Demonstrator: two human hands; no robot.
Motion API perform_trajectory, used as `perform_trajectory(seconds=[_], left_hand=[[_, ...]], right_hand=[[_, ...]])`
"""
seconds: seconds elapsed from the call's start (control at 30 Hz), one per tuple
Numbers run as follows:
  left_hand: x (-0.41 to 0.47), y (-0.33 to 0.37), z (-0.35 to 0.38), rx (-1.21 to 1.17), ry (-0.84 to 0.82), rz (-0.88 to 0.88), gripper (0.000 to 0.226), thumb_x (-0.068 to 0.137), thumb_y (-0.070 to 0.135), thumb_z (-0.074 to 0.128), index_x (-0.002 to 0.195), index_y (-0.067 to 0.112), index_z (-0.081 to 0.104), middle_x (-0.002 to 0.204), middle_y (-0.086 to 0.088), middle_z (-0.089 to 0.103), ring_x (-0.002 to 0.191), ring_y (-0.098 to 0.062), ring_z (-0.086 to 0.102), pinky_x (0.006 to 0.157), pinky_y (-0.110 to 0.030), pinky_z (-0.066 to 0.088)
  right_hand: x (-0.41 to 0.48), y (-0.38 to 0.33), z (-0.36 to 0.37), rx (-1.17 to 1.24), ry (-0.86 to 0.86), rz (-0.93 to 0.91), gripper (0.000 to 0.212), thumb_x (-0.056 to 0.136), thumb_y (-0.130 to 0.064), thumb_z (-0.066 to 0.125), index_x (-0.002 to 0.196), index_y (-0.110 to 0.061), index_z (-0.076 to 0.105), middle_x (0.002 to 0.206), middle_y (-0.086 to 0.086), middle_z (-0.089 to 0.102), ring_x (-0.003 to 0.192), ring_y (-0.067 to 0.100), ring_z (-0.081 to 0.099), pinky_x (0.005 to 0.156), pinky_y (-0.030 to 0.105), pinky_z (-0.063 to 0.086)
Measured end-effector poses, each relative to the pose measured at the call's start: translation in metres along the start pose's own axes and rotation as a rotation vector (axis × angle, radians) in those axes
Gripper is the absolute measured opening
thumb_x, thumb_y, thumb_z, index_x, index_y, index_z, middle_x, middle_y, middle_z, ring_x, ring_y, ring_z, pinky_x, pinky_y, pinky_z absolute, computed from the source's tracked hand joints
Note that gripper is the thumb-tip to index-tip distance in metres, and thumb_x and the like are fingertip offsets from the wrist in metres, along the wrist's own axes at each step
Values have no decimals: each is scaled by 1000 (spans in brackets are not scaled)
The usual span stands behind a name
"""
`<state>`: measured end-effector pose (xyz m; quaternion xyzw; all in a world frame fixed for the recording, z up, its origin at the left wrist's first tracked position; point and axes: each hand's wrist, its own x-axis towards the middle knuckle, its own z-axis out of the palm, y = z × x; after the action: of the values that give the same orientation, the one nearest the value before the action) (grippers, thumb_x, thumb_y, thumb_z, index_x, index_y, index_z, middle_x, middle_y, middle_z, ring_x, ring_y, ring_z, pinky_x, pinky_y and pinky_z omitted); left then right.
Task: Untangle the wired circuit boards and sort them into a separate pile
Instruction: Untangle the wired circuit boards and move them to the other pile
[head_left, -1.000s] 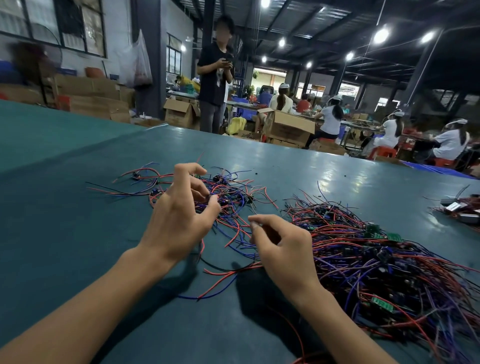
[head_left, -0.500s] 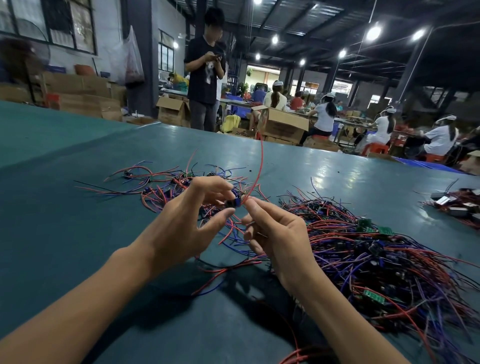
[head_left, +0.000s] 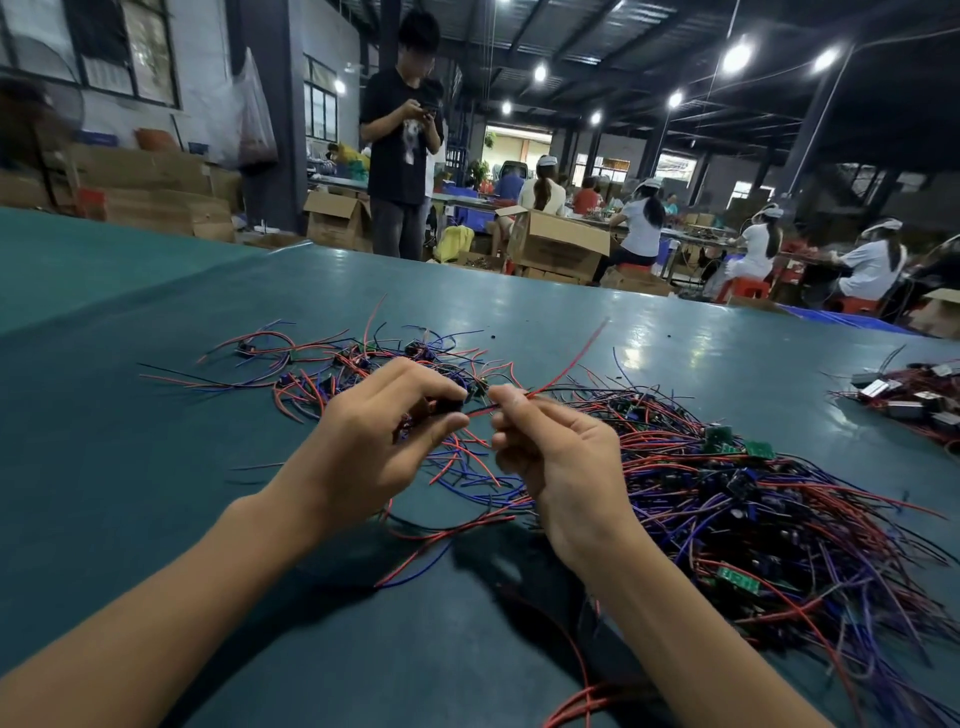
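A big tangled heap of wired circuit boards (head_left: 769, 499), with red, blue and black wires and small green boards, lies on the right of the teal table (head_left: 130, 467). A thinner, spread-out pile of wired boards (head_left: 332, 364) lies at the far left. Between them, above the table, my left hand (head_left: 374, 441) pinches a small dark board with its thumb and fingers. Right beside it, my right hand (head_left: 561, 457) pinches that board's red wire (head_left: 566, 364), which slants up to the right.
Another cluster of wired parts with white labels (head_left: 904, 395) sits at the table's far right edge. A person in black (head_left: 400, 156) stands beyond the far edge near cardboard boxes (head_left: 556, 244). Seated workers fill the background at right.
Both hands have lifted from the pile and come together with one board. The red wire, upright half a second ago, now slants to the right in my right fingers.
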<state>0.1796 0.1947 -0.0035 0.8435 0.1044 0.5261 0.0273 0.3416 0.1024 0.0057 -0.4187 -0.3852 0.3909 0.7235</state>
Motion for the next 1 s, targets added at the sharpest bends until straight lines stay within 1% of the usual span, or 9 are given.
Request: perform_trajectory(seconds=[0.07,0.2,0.33,0.43,0.57,0.63,0.77,0.87,1.0], left_hand=[[2,-6,-5,37,1,-4,24,89,9,77,112,1,71,104,-7,67,94,-17,65,87,-28,52],[2,-19,-11,108,-63,26,34,90,7,72,123,-1,68,107,-11,64,93,-20,64,88,-25,51],[0,-21,-10,135,-124,19,33,92,10,67,123,0,69,103,-10,59,88,-22,62,82,-26,50],[-1,-20,-13,122,-94,31,28,92,10,70,118,3,71,104,-7,58,91,-19,60,85,-23,49],[0,-16,-18,235,115,22,18,95,10,71,112,8,74,108,-5,64,97,-27,61,84,-48,48],[2,-12,-20,320,176,55,16,95,16,72,110,11,76,109,-1,68,95,-30,59,82,-49,45],[4,-1,-21,192,191,114,16,95,9,72,110,4,74,110,-7,67,96,-26,63,90,-32,49],[7,10,-20,108,239,108,18,94,6,71,112,6,68,111,-9,66,101,-15,64,94,-25,48],[5,17,-19,129,177,176,26,95,-3,65,120,5,65,114,-11,63,109,-17,63,101,-27,46]], right_hand=[[3,-8,-4,44,87,-27,10,85,-12,74,80,-5,80,69,7,68,55,12,59,47,21,46],[6,-24,-14,85,237,-44,16,90,-12,72,76,-8,79,69,5,68,56,10,61,47,19,49],[3,-23,-12,139,248,-43,13,93,-14,68,90,-4,76,73,5,68,58,11,62,52,20,53],[1,-26,-12,226,188,-60,20,97,-20,63,100,-3,73,80,7,71,68,15,68,60,24,57],[1,-24,-11,339,133,-53,33,103,-29,50,107,-2,67,92,14,74,88,26,74,70,31,60],[1,-18,-10,403,132,-21,43,106,-32,41,108,2,67,95,18,73,92,30,74,72,34,61],[1,-12,-10,472,104,128,49,104,-33,40,101,4,71,85,18,72,73,27,72,62,33,60],[1,-7,-7,323,52,240,39,100,-28,50,93,3,73,72,13,69,59,20,67,52,28,57],[-4,-6,2,128,-147,339,44,94,-41,58,82,-5,81,69,8,65,56,17,62,48,26,52]])
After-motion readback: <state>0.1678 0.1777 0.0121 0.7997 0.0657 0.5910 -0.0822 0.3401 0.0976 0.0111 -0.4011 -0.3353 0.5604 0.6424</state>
